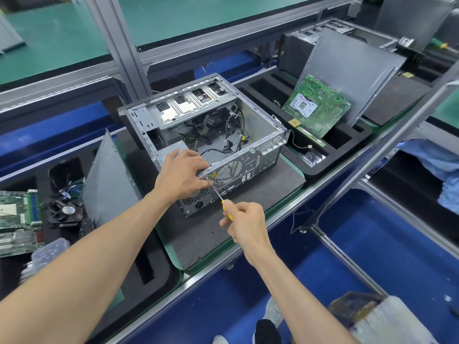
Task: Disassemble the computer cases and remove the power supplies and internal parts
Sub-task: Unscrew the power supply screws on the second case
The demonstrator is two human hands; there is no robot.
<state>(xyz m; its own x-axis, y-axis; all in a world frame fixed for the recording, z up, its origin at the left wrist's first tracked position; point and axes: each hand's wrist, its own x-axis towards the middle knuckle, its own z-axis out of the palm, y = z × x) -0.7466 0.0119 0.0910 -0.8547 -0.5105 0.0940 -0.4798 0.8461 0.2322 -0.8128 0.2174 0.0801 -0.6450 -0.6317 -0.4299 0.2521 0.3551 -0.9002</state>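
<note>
An open grey computer case [258,125] lies on its side on a dark foam mat [260,184], rear panel toward me, loose black cables inside. Its power supply [196,204] sits in the near left corner. My left hand [182,173] grips the case's top rear edge above the power supply. My right hand [244,220] holds a yellow-handled screwdriver [217,192], whose tip meets the rear panel just beside my left fingers.
A green motherboard [316,108] leans on a grey side panel [352,70] in a black foam tray at the right. Another side panel [109,180], a cooler fan [65,211] and a motherboard [17,219] sit at the left. An aluminium post [121,45] rises behind the case.
</note>
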